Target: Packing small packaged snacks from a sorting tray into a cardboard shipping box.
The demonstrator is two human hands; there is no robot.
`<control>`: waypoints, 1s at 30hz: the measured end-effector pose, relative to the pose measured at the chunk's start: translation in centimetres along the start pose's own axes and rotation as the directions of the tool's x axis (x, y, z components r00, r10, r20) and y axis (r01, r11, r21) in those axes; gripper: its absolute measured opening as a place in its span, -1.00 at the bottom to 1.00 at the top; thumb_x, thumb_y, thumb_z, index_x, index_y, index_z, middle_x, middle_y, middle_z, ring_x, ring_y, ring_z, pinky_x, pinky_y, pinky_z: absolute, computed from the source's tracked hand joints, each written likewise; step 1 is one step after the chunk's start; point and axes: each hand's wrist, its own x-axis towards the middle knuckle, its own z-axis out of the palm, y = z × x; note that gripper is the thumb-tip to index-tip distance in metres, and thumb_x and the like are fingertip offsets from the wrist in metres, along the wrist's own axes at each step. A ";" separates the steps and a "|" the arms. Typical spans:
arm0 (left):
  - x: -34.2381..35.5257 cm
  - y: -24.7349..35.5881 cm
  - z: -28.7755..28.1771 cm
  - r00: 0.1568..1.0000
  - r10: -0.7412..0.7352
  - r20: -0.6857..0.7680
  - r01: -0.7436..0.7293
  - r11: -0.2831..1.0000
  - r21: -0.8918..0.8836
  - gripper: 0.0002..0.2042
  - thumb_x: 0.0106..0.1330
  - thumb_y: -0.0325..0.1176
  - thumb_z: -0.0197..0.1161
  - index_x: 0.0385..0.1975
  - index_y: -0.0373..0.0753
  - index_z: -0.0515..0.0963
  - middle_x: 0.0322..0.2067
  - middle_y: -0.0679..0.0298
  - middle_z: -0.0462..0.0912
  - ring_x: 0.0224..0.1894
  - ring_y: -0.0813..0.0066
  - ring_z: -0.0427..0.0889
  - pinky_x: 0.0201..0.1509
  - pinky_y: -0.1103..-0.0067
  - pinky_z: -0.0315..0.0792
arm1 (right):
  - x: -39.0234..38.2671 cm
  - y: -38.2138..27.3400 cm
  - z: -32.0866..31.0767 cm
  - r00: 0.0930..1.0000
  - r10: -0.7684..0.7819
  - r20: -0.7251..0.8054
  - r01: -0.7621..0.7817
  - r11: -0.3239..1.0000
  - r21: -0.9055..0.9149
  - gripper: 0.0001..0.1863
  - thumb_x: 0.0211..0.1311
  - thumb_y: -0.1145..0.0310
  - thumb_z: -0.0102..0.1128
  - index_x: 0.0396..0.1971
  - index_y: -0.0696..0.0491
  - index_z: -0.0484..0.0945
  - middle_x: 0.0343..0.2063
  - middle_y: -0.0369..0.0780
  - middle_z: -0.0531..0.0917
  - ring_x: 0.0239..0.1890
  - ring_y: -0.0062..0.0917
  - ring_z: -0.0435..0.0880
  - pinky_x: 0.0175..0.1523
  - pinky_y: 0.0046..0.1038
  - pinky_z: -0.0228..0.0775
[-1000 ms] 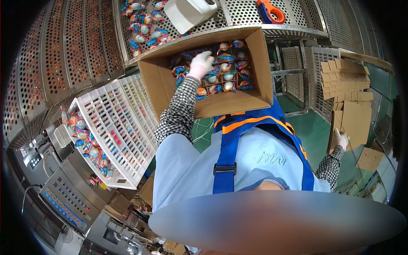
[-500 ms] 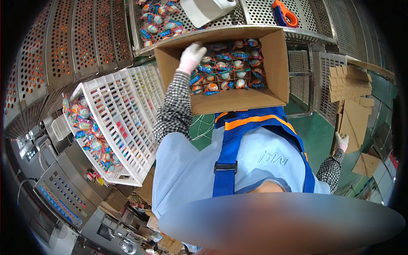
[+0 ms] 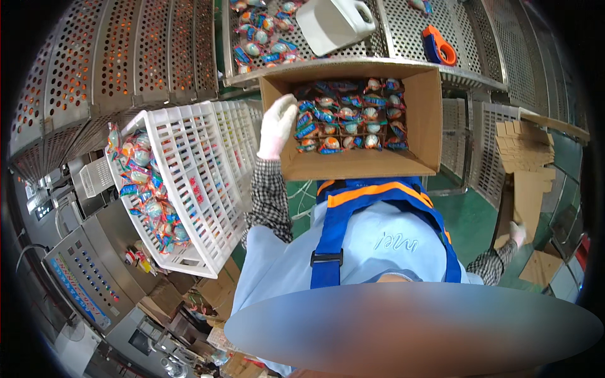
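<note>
My left hand (image 3: 277,128), in a white glove, is over the left wall of the open cardboard box (image 3: 362,169). Its fingers are loosely bent and nothing shows in them. Inside the box, wrapped ball-shaped candies (image 3: 347,113) in blue and orange film lie in rows between cardboard dividers. Out to the far right, my right hand (image 3: 518,234), gloved too, reaches to a flat cardboard sheet (image 3: 525,198) and overlaps its lower part. The fingers look extended; whether they press on the sheet is too small to tell.
A white plastic crate (image 3: 201,189) of wrapped candies stands tilted at the left. Behind the box, a perforated metal table (image 3: 403,38) bears loose candies (image 3: 265,34), a white jug-like scoop (image 3: 331,25) and an orange-and-blue tape dispenser (image 3: 439,47). Slotted cardboard dividers (image 3: 523,143) are stacked at right.
My left hand has drawn back from inside the box to its left wall, nearer to me. The whole view has shifted, and my right hand has moved slightly over the cardboard sheet.
</note>
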 end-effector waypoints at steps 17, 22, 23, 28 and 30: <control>0.2 2.3 -1.1 0.988 0.112 -0.110 -0.114 0.993 -0.015 -0.68 0.31 -0.44 0.09 0.01 -0.47 0.40 -0.06 0.07 0.54 -0.02 0.41 0.52 0.07 0.57 0.38 | -11.0 -6.6 -13.8 0.000 0.429 -0.903 -0.078 0.900 0.428 -0.81 -0.06 0.54 0.14 -0.42 0.01 0.66 -0.39 -0.19 0.63 -0.32 -0.45 0.61 -0.17 -0.50 0.45; -0.3 3.0 0.0 0.994 0.043 -0.097 -0.050 0.997 -0.066 -0.63 0.36 -0.41 0.02 0.11 -0.47 0.30 0.02 0.04 0.47 0.00 0.36 0.52 0.07 0.54 0.38 | -15.9 -7.9 -17.5 -0.003 0.700 -0.715 0.523 0.610 0.595 -0.69 0.03 0.72 0.10 -0.16 0.25 0.46 -0.27 -0.18 0.59 -0.21 -0.49 0.57 -0.10 -0.53 0.44; -0.2 3.6 0.6 0.996 0.060 -0.072 -0.064 0.997 -0.051 -0.62 0.37 -0.40 0.01 0.12 -0.46 0.28 0.03 0.04 0.47 0.01 0.34 0.51 0.07 0.54 0.37 | -17.0 -8.5 -18.4 0.057 0.733 -0.678 0.657 0.484 0.578 -0.63 0.03 0.74 0.10 -0.09 0.24 0.41 -0.21 -0.16 0.57 -0.19 -0.48 0.56 -0.06 -0.53 0.44; 0.5 6.2 2.4 0.984 0.170 -0.048 -0.171 0.985 -0.021 -0.63 0.37 -0.43 -0.01 0.12 -0.48 0.27 0.03 0.00 0.46 0.02 0.30 0.51 0.09 0.53 0.37 | -18.3 -11.1 -19.6 0.449 0.696 -0.560 0.771 0.014 0.636 -0.60 0.13 0.64 0.08 0.01 0.18 0.40 0.01 -0.05 0.46 0.02 -0.41 0.47 0.04 -0.46 0.42; 0.6 8.0 3.3 0.966 0.241 -0.098 -0.243 0.970 -0.005 -0.65 0.37 -0.46 -0.03 0.10 -0.51 0.28 0.00 -0.02 0.47 0.00 0.26 0.53 0.11 0.47 0.39 | -16.4 -10.8 -17.8 0.493 0.408 -0.768 0.502 0.588 0.634 -0.56 0.17 0.52 0.08 0.09 0.15 0.37 0.07 -0.04 0.41 0.10 -0.39 0.42 0.13 -0.43 0.34</control>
